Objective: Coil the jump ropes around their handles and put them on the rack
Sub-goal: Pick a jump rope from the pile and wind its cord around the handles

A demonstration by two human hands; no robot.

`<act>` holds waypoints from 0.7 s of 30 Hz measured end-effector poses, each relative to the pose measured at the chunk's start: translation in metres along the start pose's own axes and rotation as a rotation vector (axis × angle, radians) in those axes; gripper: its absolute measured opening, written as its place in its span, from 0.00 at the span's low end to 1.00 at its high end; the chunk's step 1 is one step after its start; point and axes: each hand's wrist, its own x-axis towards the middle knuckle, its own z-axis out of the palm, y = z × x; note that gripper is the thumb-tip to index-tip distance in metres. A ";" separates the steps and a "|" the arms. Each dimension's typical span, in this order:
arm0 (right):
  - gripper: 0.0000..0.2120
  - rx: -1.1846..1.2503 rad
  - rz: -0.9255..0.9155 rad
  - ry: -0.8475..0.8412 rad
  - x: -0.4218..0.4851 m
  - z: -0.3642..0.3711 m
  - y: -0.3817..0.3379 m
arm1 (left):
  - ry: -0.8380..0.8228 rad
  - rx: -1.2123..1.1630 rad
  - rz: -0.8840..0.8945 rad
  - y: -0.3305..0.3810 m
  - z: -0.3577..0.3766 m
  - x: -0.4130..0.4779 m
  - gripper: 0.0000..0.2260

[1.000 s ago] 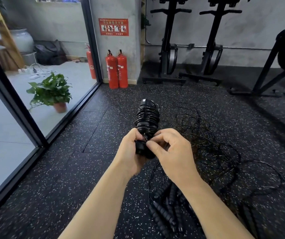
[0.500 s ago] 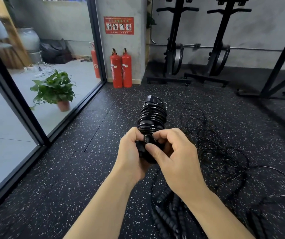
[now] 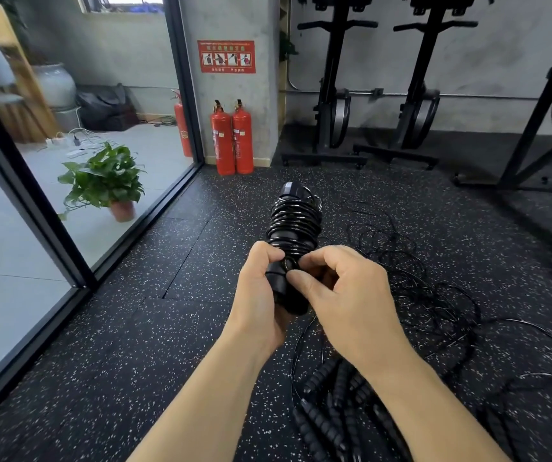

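Head view. Behind glass partition [image 3: 51, 228], on pale floor: terracotta pot [image 3: 122, 210] filled with leafy green plant [image 3: 104, 178]. Farther back left: large pale ceramic jar [image 3: 55, 85], contents not visible.

Jump rope [image 3: 293, 225]: black, thin glossy cord wound in tight turns round paired handles. Top cap sticking out above coils, bare handle end below. Held in mid-air at frame centre, top leaning slightly right, above speckled black rubber floor [image 3: 134, 345]. Not on any rack yet.

On floor to right: tangle of loose black cords [image 3: 434, 295]. Near bottom edge: bunch of ribbed black handles [image 3: 328, 411], partly hidden behind right forearm.

Left hand [image 3: 261, 295]: wrapped round bare lower end of handles, thumb up near lowest coil. Right hand [image 3: 351, 295]: fingers curled, thumb and forefinger pinching cord at lowest turn, just beside left thumb. Both forearms reaching in from bottom edge.

Against pillar at back: two red fire extinguishers [image 3: 232, 138], upright, side by side.
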 end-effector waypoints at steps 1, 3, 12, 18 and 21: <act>0.05 -0.016 -0.007 -0.035 0.002 -0.003 0.001 | 0.001 0.008 -0.004 0.000 -0.001 0.000 0.12; 0.06 -0.052 -0.019 -0.082 0.004 -0.008 0.002 | 0.001 0.033 -0.013 0.001 -0.002 0.000 0.12; 0.05 -0.137 -0.028 -0.044 0.003 -0.010 0.004 | -0.058 0.114 -0.134 0.005 0.001 0.004 0.23; 0.05 -0.164 -0.044 -0.075 0.005 -0.013 0.004 | -0.065 0.162 -0.121 0.002 0.005 0.003 0.14; 0.05 -0.182 -0.043 -0.014 0.001 -0.009 0.004 | -0.035 0.185 -0.099 0.001 0.008 0.002 0.07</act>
